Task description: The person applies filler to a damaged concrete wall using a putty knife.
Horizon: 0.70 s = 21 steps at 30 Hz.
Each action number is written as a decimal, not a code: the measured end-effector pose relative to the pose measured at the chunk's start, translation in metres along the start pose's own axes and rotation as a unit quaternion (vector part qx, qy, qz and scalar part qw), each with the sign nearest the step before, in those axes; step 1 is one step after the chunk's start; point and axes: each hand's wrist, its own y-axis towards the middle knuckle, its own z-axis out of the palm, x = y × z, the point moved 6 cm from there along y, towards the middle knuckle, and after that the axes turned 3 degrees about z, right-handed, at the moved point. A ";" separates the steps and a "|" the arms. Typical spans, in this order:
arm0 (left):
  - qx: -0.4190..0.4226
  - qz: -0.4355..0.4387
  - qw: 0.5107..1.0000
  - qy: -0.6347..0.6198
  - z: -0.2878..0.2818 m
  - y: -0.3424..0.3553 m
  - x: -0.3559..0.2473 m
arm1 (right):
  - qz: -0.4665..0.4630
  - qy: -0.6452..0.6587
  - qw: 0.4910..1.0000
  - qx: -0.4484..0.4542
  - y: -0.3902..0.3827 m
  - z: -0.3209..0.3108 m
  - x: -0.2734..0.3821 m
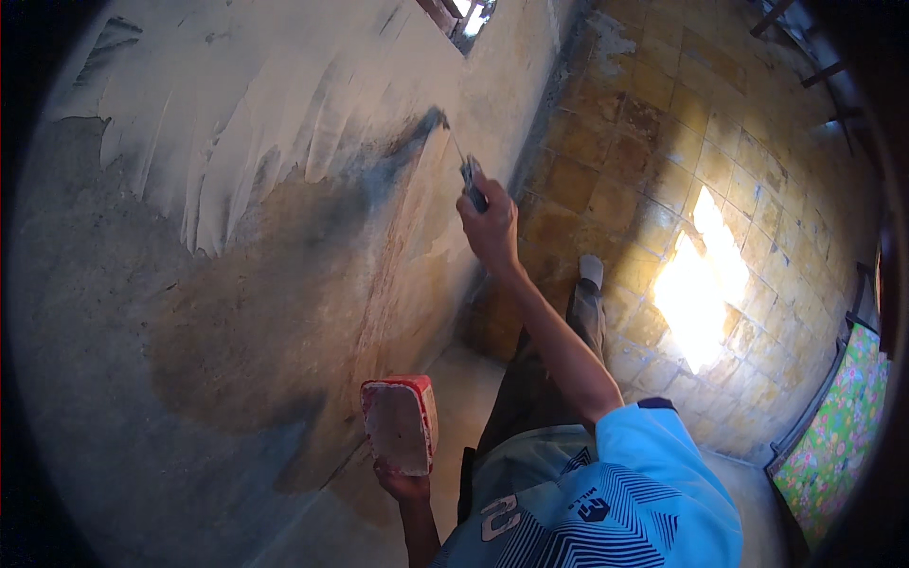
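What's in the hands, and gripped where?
Left hand: the tub, at its near end. Right hand: the scraper, by its handle.

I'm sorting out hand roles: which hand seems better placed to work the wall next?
Probably the right hand: it grips a scraper-like tool up by the wall, while the left hand holds a red-rimmed tub.

Tiled floor (606, 180) and part-plastered wall (237, 170) suggest a home.

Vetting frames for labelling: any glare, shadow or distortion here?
Head view: sunlit patch on the floor is blown out to white; head view: broad shadow darkens the wall left of the right hand; head view: fisheye bows the floor's edges, corners black.
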 end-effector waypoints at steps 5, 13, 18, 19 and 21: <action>-0.004 -0.024 0.999 -0.023 0.000 0.002 0.007 | -0.026 -0.023 0.999 0.024 -0.022 0.013 -0.008; 0.020 0.091 0.968 0.231 -0.021 0.010 0.004 | 0.070 0.054 0.974 0.208 -0.142 -0.045 0.030; 0.073 0.060 0.992 0.088 0.061 0.031 0.029 | 0.254 0.086 0.881 0.390 -0.116 -0.105 0.095; 0.081 0.012 0.989 0.122 0.080 0.044 0.038 | 0.025 0.009 0.913 0.407 -0.097 -0.114 0.127; 0.073 0.018 0.990 0.119 0.073 0.072 0.050 | -0.203 -0.052 0.877 0.432 -0.102 -0.129 0.186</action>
